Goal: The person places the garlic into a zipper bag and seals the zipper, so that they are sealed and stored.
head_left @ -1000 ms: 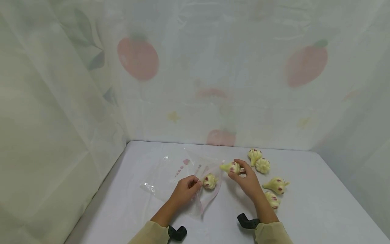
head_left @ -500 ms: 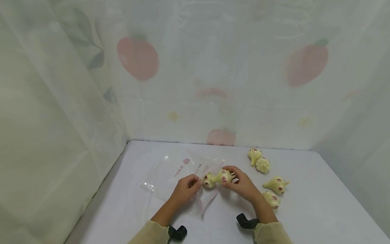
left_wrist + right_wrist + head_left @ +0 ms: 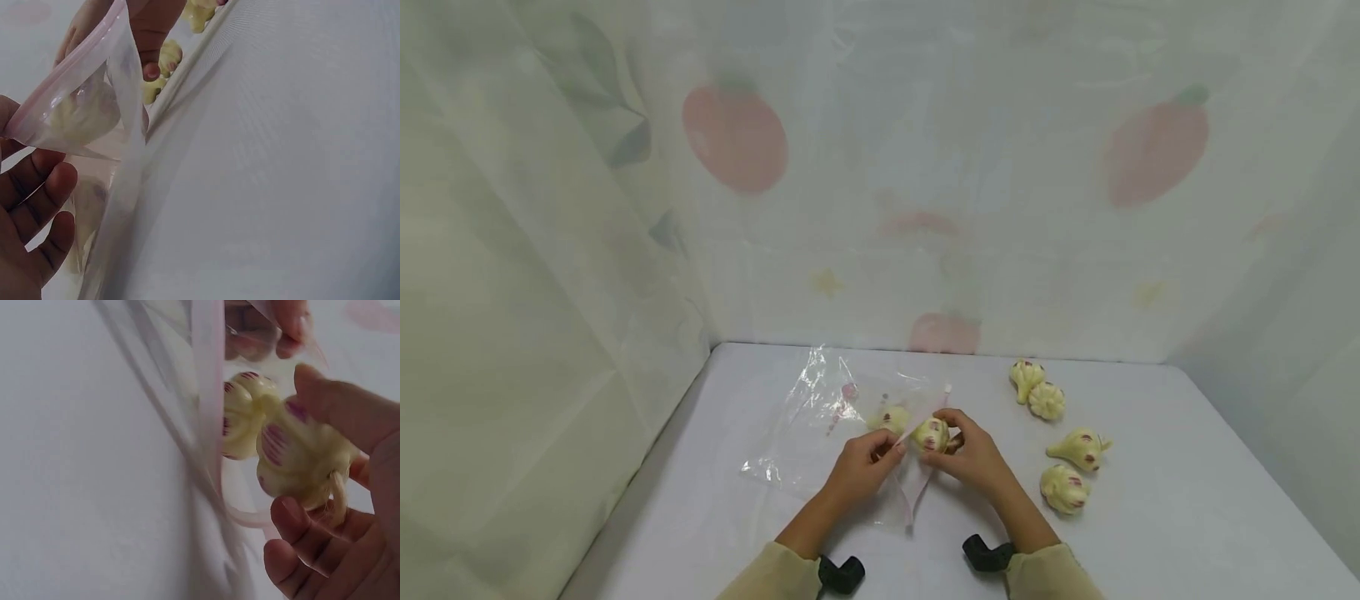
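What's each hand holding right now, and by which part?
Left hand pinches the plastic zip bag by its opening rim; right hand grips a garlic bulb around its body.

Glossy clear plastic bag (image 3: 820,425), smooth matt garlic bulb (image 3: 931,434), matt tablecloth (image 3: 1150,533)

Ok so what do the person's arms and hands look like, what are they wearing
Both hands are bare, with no gloves or rings visible. The left hand and right hand come out of long, loose sleeves in a pale khaki-beige cloth: left sleeve, right sleeve. At each wrist sits a small black curved mount, left and right.
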A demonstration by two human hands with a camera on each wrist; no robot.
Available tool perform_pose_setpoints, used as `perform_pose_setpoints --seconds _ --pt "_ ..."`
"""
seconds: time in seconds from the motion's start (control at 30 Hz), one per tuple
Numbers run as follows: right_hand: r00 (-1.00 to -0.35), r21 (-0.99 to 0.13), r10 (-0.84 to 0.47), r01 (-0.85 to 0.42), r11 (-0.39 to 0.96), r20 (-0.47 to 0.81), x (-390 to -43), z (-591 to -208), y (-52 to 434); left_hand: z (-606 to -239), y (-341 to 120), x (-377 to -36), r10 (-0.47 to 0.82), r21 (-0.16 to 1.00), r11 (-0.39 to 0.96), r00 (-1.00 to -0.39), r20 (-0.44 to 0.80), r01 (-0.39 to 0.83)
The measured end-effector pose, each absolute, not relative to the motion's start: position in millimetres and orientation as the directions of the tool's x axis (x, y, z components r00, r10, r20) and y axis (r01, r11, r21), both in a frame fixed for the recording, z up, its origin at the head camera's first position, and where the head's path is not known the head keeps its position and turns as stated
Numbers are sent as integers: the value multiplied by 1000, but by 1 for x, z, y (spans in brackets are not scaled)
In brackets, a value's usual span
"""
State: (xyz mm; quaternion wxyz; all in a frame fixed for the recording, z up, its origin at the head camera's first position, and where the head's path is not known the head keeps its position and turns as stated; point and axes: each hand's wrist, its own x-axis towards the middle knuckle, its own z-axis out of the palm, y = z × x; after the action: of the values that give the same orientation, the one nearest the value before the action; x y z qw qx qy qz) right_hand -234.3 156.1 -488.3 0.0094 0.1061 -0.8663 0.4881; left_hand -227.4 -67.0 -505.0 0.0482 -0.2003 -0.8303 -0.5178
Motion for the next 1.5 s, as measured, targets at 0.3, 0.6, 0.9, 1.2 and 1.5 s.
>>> perform_pose_setpoints --seconds 0.3,0.6,0.9,1.2,1.5 --pt "-985 -838 -131 -166 519 114 -234 -492 148 -504 -67 -226 243 829 382 -910 336 408" --pt "-977 -790 -140 -210 576 158 -237 -495 146 -504 -66 -226 224 836 378 -916 333 397" --pt "-977 -831 -164 -204 518 138 -232 -496 142 -505 -65 -226 269 831 353 -898 350 429" --pt "-977 -818 -169 -205 537 133 -229 -496 141 -505 -63 -225 288 822 349 -886 364 451" --pt "-993 -892 -75 -116 438 92 -231 -501 140 -506 -60 -223 318 815 330 -869 380 477"
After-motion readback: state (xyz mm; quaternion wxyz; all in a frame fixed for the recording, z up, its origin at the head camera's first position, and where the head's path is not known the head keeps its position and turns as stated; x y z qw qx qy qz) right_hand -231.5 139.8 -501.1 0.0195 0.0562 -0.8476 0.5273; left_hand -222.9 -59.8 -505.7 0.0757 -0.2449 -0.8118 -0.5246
